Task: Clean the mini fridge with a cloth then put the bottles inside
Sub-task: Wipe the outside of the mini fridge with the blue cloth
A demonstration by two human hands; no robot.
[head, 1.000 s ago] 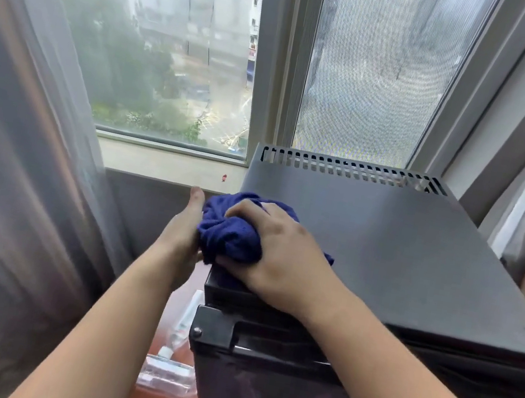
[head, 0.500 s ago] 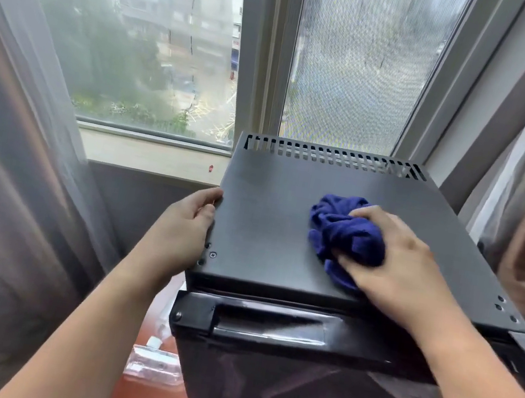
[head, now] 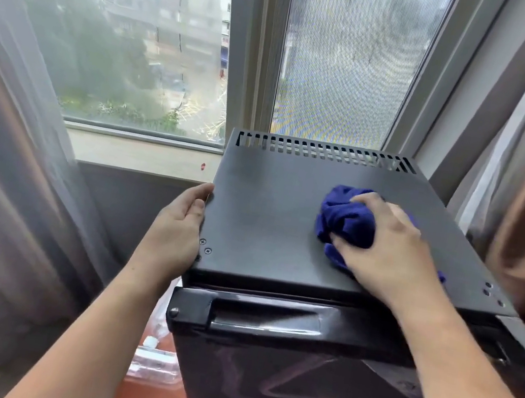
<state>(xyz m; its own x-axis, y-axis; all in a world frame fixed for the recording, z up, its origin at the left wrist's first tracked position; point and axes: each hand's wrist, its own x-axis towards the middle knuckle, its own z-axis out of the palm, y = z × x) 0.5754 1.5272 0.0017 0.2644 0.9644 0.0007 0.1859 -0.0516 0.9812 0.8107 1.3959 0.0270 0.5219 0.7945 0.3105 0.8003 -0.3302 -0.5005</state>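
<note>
The wiping goes best with firm, overlapping strokes that carry the cloth (head: 348, 220) across the whole top of the fridge (head: 262, 212), into the back strip by the vent slots beyond the fingers and out to the corners by the screws, with the wad flattened a little so more of it bears on the metal. The right hand (head: 388, 251) lies palm-down on the right half of the top, its fingers (head: 363, 200) curled round the bunched blue cloth and pressing it down. The left hand (head: 179, 230) braces the fridge's left edge, fingers nearly straight and holding nothing. A clear bottle (head: 154, 361) waits on the floor below the left wrist, and the door looks closed.
</note>
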